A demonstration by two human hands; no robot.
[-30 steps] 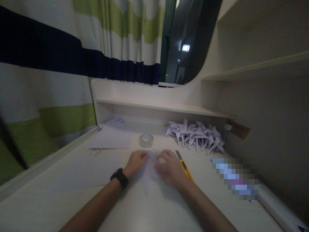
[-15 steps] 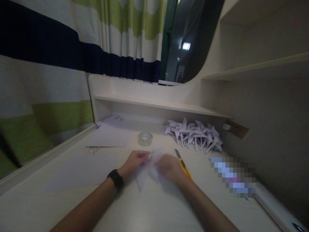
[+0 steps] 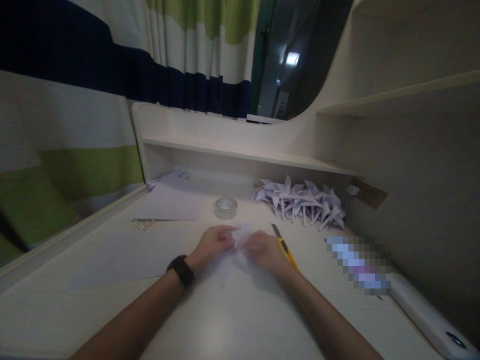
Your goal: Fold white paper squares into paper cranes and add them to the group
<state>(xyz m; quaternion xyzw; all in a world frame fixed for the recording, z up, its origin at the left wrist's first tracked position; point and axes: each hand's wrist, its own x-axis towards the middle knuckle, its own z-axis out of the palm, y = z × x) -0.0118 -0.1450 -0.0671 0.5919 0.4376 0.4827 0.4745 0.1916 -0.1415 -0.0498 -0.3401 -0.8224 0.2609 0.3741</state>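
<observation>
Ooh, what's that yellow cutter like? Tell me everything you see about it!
The yellow cutter lies on the pale desk, just right of the right hand. Its slim handle looks like plastic, yellow with a dark part near the blade. The grey, metal-looking blade is out, pointing away from the person and slightly left. Nobody is holding it. Its near end reaches the edge of the right forearm in this view; whether they touch, I can't tell.

From your paper: tape blocks 11, pinwheels 2, knife 3, just beside your right hand; sheet lies flat at 9. You can pass at 12–1, between tape and pinwheels, or over bare desk at 6.
</observation>
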